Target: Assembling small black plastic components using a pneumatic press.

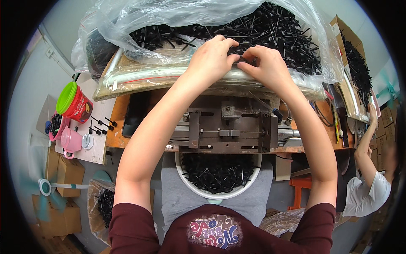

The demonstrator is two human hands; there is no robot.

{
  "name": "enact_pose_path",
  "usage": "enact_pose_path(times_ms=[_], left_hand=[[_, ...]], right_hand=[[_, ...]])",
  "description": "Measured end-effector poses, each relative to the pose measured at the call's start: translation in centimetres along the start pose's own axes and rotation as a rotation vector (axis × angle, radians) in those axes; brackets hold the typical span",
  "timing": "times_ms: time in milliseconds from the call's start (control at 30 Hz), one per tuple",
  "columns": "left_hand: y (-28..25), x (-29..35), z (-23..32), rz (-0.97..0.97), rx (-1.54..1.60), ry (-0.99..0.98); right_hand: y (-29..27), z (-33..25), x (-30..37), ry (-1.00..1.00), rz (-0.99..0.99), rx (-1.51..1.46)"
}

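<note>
1. Landmark: metal fixture point(229, 127), dark brown, on the wooden surface point(115, 137).
2. Directly beyond fixture: black stemmed pieces point(279, 34), heaped loosely, with a clear plastic bag point(169, 21) around and partly over them.
3. Left hand point(211, 57): beyond fixture, at near edge of the heap; fingers bent, thumb angled inward toward the other hand.
4. Right hand point(268, 67): beyond fixture, slightly to its right; fingers and thumb curled in toward the left thumb.
5. Dark piece point(241, 60): beyond fixture, between the two hands at the thumb tips. Small, partly hidden; cannot tell whether either hand's fingers pinch it.
6. Near side of fixture: white basket point(218, 196) at the lap, filled with similar black pieces.
7. Left of fixture: red tub point(82, 108) with green rim, pink cup point(70, 139), white lid point(87, 141); several loose black pieces beside them.
8. Far right of fixture: co-worker point(368, 197), pale top, one arm raised toward a second black heap point(357, 67).
</note>
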State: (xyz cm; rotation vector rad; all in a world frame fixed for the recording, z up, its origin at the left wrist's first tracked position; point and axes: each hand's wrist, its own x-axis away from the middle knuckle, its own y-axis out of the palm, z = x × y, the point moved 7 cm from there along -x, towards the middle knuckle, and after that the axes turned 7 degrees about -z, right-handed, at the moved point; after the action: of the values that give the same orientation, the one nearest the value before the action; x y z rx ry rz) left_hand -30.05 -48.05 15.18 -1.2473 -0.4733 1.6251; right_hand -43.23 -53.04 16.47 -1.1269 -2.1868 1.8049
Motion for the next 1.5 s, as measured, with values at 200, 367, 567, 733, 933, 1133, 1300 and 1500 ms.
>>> enact_pose_path(times_ms=[200, 367, 567, 733, 933, 1133, 1300, 1500], left_hand=[[-2.3, 1.0, -0.7, 0.149, 0.002, 0.047], [-1.6, 0.3, -0.8, -0.058, 0.058, -0.084], [-2.9, 0.4, -1.1, -0.004, 0.248, -0.022], [-5.0, 1.1, -1.8, 0.0, 0.473, -0.192], [-7.2, 2.0, -1.6, 0.004, 0.885, -0.219], [-7.8, 6.1, 2.7, 0.06, 0.836, -0.159], [-7.8, 9.2, 5.8, 0.159, 0.744, -0.017], [-7.3, 12.9, 6.5, 0.155, 0.351, 0.109]], right_hand=[[-2.0, -0.1, 1.5, -0.067, 0.205, -0.05], [-3.2, 1.8, 4.5, 0.157, 0.207, -0.491], [-4.3, -1.2, 11.6, 0.197, 0.319, -0.874], [0.0, -3.0, 16.1, 0.223, 0.209, -1.102], [3.1, -7.4, 19.1, 0.07, 0.044, -0.522], [6.0, -9.1, 19.3, -0.106, -0.032, -0.212], [7.1, -9.5, 18.7, -0.132, -0.107, 0.028], [6.9, -9.8, 17.9, -0.149, -0.146, 0.065]])
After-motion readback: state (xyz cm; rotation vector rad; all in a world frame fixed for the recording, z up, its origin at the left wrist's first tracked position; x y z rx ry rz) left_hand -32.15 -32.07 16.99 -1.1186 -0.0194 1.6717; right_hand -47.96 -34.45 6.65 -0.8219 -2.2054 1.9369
